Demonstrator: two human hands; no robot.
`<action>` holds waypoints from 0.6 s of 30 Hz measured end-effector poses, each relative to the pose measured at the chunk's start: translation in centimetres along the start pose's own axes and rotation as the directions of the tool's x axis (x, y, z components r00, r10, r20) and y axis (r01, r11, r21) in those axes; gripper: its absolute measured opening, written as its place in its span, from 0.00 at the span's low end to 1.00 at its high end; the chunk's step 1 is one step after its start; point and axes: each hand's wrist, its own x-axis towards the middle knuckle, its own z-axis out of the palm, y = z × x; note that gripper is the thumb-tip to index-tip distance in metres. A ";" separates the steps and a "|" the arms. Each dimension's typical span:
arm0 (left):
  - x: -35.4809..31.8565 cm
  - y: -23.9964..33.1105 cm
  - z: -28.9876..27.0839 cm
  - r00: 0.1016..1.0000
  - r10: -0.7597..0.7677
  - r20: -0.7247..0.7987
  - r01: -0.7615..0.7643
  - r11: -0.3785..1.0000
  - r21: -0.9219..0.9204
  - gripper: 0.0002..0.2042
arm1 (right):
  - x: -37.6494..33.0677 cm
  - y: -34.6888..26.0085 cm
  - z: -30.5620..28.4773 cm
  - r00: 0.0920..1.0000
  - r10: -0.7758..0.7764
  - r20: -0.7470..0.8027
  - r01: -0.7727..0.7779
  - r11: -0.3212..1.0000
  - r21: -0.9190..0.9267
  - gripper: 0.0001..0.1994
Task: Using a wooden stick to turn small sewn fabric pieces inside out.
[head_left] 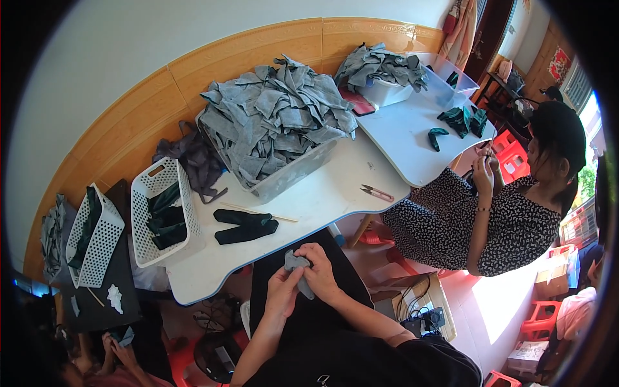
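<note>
Both of my hands hold a small grey fabric piece over my lap, just below the white table's front edge. My left hand grips its lower part, and my right hand pinches its top right. Two dark green finished fabric pieces lie on the table straight ahead of my hands. A thin wooden stick rests just behind them. A clear bin heaped with grey fabric pieces stands further back.
A white perforated basket with dark green pieces sits at the table's left; a second basket stands further left. Small snips lie at the right. A person in a dotted dress works at a second table.
</note>
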 end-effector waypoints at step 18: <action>3.0 -0.5 -7.3 0.819 0.573 0.002 -0.487 0.694 0.531 0.04 | -5.2 1.7 3.3 0.620 0.341 0.706 -0.784 0.258 0.564 0.09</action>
